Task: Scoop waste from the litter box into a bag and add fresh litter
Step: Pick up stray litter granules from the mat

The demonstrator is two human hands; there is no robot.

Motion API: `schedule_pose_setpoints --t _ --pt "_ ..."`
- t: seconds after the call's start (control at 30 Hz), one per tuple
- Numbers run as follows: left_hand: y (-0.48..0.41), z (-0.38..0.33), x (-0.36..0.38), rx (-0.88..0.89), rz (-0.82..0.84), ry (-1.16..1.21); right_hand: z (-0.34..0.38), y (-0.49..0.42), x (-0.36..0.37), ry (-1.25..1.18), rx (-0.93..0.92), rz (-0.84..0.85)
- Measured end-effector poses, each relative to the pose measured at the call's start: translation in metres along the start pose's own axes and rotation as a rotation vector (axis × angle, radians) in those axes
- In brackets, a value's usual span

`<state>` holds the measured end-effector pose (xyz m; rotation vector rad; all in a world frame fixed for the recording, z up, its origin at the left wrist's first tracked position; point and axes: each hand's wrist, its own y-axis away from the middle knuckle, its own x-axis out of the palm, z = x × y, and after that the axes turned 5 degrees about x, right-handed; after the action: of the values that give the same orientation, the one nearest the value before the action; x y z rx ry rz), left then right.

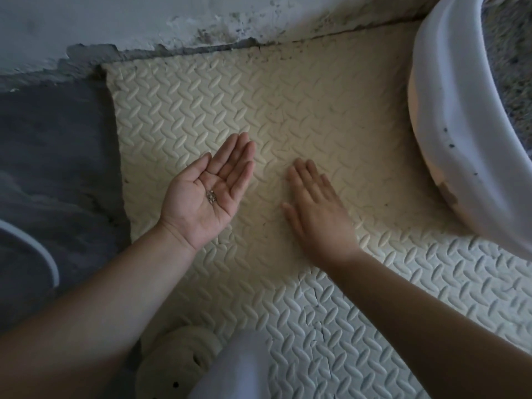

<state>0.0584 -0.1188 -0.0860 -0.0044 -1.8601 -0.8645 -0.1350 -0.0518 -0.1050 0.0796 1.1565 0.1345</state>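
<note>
My left hand (198, 214) lay open, palm up, cupping stray grains (211, 196); my right hand (319, 208), flat on the mat (316, 110), needed gentle sweeps toward it, I judged.

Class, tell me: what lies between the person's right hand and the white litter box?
In the head view, only the cream patterned foam mat lies between the right hand and the litter box; no object rests on that stretch.

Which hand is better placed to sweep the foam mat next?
Right, probably. The right hand lies palm-down with straight fingers on the foam mat, nearer the litter box. The left hand is turned palm-up, cradling a few litter grains.
</note>
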Motion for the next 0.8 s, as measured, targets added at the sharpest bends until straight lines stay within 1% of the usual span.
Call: schedule_pose_setpoints --t 0.03,0.1,0.13,0.17,0.3,0.4,0.57,0.7,0.8 --pt "0.000 -0.001 0.000 -0.001 0.004 0.004 -0.007 0.000 -0.003 -0.071 0.028 -0.098" --pt "0.001 -0.003 -0.002 0.005 0.008 0.020 -0.023 -0.001 -0.009 -0.183 0.140 -0.288" --pt "0.001 -0.004 -0.002 0.010 0.009 0.025 -0.030 -0.001 -0.009 -0.224 0.204 -0.332" --pt "0.001 -0.004 -0.002 0.014 0.012 0.026 -0.035 -0.003 -0.009 -0.241 0.249 -0.342" --pt "-0.001 -0.002 0.001 0.025 0.004 0.020 -0.030 -0.009 -0.003 -0.217 0.301 -0.315" --pt "-0.003 0.000 0.003 0.018 -0.001 0.026 -0.017 -0.014 0.000 -0.262 0.379 -0.355" --pt "-0.005 0.001 0.003 -0.003 -0.017 0.022 -0.001 -0.019 0.006 -0.322 0.366 -0.377" --pt "-0.004 -0.001 0.002 -0.013 -0.012 0.020 0.002 -0.026 0.006 -0.361 0.450 -0.410" --pt "-0.003 -0.003 0.001 -0.011 -0.015 0.031 0.004 -0.029 0.009 -0.319 0.485 -0.397"
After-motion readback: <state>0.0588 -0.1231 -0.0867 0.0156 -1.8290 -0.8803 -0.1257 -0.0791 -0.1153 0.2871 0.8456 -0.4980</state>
